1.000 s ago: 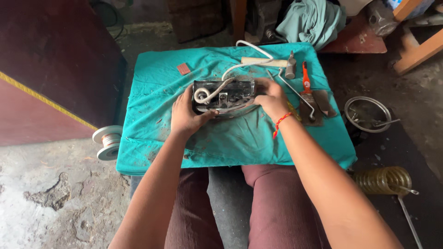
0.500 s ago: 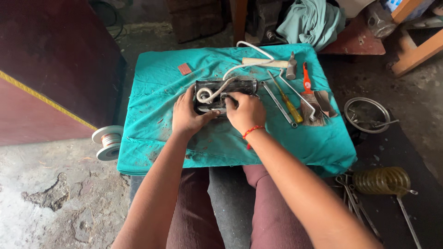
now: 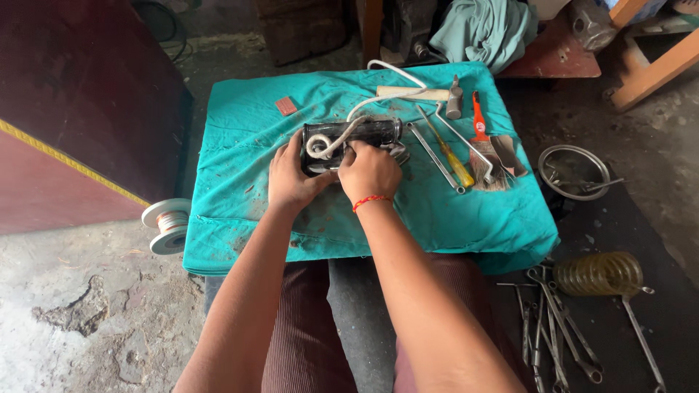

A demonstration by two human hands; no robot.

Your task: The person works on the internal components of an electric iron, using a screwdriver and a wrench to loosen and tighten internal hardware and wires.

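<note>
Spool of bare wire lies on the concrete floor just off the left edge of the teal cloth. A small reddish block sits near the cloth's far left corner.

Near the middle of the cloth, the left hand is wrapped around the left end of the black box, fingers closed on it and bracing it against the cloth. A white cord loops across the box's top and trails off towards the cloth's far edge. The right hand, with a red thread at its wrist, lies over the box's near side with its fingers curled down beside the cord's loop. Its fingertips are hidden, so I cannot tell whether they pinch the cord or only press on the box.

The step in hand looks like close fingertip work on the box while the other hand steadies it. Any further move there seems to call for that bracing hold, since the box lies loose on soft cloth.

Right of the box on the cloth lie a wrench, a yellow-handled screwdriver, a hammer and an orange-handled brush. A metal ring and a yellowish coil lie off the cloth's right edge.
</note>
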